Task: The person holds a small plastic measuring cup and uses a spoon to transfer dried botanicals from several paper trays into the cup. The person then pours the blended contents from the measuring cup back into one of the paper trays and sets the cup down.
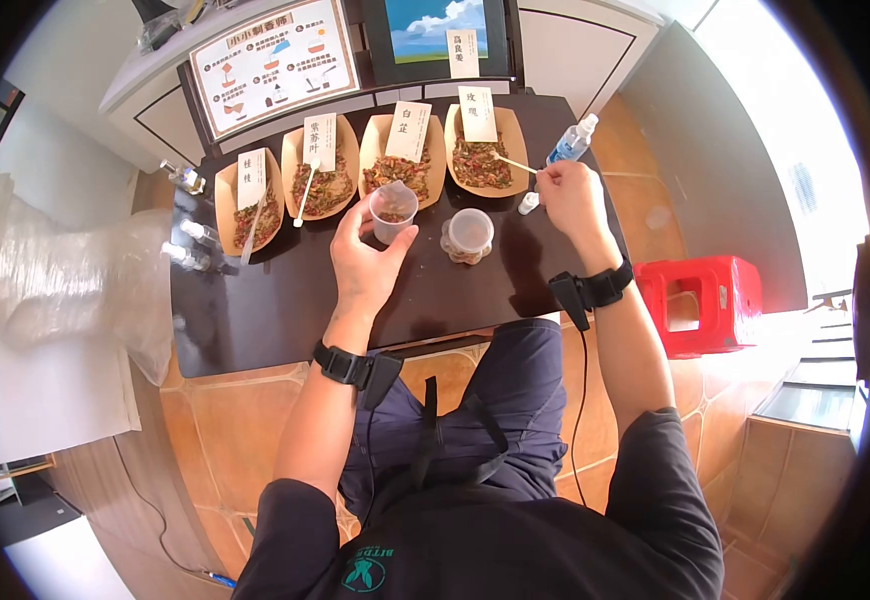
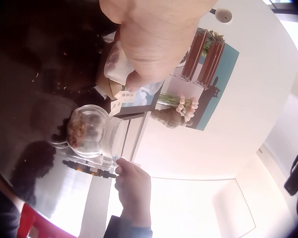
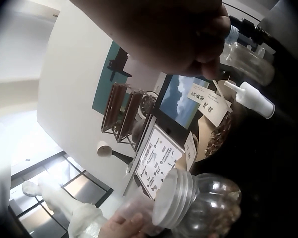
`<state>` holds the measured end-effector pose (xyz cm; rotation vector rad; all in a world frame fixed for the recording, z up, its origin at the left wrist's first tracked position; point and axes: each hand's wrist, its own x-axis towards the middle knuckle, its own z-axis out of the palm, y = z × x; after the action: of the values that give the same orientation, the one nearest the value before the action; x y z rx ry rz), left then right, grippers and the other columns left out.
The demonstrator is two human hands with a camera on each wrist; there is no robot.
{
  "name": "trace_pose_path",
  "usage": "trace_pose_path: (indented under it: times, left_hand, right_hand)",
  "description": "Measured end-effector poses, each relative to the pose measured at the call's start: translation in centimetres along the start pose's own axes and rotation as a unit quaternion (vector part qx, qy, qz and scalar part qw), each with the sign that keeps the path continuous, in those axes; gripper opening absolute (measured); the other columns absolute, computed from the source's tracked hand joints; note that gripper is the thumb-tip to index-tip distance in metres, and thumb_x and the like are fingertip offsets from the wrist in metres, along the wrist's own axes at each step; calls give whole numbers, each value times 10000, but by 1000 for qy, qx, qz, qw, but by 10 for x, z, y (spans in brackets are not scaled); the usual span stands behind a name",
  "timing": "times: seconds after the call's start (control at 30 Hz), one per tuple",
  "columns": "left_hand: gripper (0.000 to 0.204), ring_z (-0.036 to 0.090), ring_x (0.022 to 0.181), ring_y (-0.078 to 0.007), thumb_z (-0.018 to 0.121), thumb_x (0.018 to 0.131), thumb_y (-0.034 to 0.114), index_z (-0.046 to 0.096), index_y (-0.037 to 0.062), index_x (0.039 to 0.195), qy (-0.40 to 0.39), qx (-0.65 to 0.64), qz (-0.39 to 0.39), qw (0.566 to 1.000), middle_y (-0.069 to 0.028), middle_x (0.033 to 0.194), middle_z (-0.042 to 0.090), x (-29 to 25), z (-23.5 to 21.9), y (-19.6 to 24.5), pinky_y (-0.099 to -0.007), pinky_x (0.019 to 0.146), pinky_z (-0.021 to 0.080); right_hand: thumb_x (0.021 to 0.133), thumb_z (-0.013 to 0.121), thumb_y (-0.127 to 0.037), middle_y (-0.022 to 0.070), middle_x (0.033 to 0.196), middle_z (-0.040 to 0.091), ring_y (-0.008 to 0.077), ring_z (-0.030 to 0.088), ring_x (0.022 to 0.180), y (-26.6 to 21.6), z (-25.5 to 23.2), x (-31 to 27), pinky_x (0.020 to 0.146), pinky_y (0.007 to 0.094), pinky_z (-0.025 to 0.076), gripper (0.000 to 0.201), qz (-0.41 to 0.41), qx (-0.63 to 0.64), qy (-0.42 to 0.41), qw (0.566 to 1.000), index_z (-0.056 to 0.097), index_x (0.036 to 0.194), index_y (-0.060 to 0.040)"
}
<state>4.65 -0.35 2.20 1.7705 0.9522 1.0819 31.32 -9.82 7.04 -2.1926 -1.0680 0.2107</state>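
My left hand (image 1: 363,262) grips a small clear plastic cup (image 1: 396,228) with some dried bits at its bottom, held over the table's middle. My right hand (image 1: 573,198) pinches the handle of a small pale spoon (image 1: 519,164). The spoon's far end reaches into dried herbs in the rightmost paper tray (image 1: 514,130). Between the hands stands a rounded clear jar (image 1: 470,240) with a translucent top; the right wrist view shows brownish pieces inside this jar (image 3: 201,201).
More paper trays (image 1: 225,225) of herbs hold label cards and spoons. A spray bottle (image 1: 573,140) and a small white bottle (image 1: 528,203) stand near my right hand. Small bottles (image 1: 190,258) lie at the left edge. Behind is an instruction sign (image 1: 275,65); a red stool (image 1: 725,300) is right.
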Motion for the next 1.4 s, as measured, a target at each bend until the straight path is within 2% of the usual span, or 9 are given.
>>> trace_pose_path:
  times: [0.13,0.2,0.23,0.33,0.4,0.7,1.03,1.2,1.4]
  left_hand:
    - [602,672,987,-222,842,720,92,574,-6,1250,4,3,13,1000,-137,1177,656,1,-2,-6,-337,864,536]
    - [605,671,988,-221,841,721,90,571,-8,1254,6,5,19,1000,-140,1180,655,1,-2,-8,-336,865,536]
    - [605,671,988,-221,841,721,90,571,-8,1254,5,4,19,1000,-140,1180,655,1,-3,-7,-336,865,536]
    - [604,670,990,-222,841,723,89,571,-11,1254,3,0,10,1000,-142,1182,655,0,-2,-4,-336,867,535]
    - [545,651,999,-171,836,742,78,592,-7,1223,4,-1,6,1000,-104,1148,659,0,-2,-3,-306,887,517]
    - [547,648,1003,-174,830,745,69,590,-8,1231,3,-15,3,1000,-113,1157,657,2,-4,-1,-309,894,514]
    - [544,648,976,-166,828,750,69,589,-14,1231,-3,-12,21,1000,-114,1141,662,16,-3,7,-310,878,521]
    - [547,659,969,-174,830,748,73,586,-25,1227,-6,23,58,998,-115,1138,666,30,1,16,-308,879,521]
    - [572,673,981,-184,833,733,72,581,-8,1241,-54,-1,31,998,-126,1157,666,51,20,20,-316,883,527]
  right_hand:
    - [832,612,-150,140,634,676,277,685,618,-5,1,-2,637,358,543,193,22,44,-26,998,712,795,10]
    - [844,615,-162,98,620,677,197,661,562,-6,0,-3,583,324,527,205,60,68,-79,993,713,792,10]
    - [844,615,-162,98,620,677,197,661,562,-10,-1,-5,583,324,527,205,61,67,-79,993,713,792,10]
    - [867,609,-170,59,610,654,128,604,510,-14,0,-11,507,287,481,218,107,118,-117,980,704,798,14]
    - [885,599,-167,34,618,633,87,554,482,-8,7,-12,459,265,435,223,131,177,-127,967,686,801,20]
    - [871,618,-129,31,622,617,71,511,454,0,11,-14,397,226,363,181,173,279,-126,936,673,777,16]
    - [869,611,-106,32,626,608,75,504,462,0,7,-19,408,225,370,177,192,320,-110,921,651,741,11]
    - [870,611,-101,24,630,595,73,497,464,0,2,-18,409,221,369,180,204,350,-111,907,632,721,0]
    - [886,614,-118,12,632,587,60,491,466,1,-9,-16,408,206,361,192,202,415,-109,880,627,728,-9]
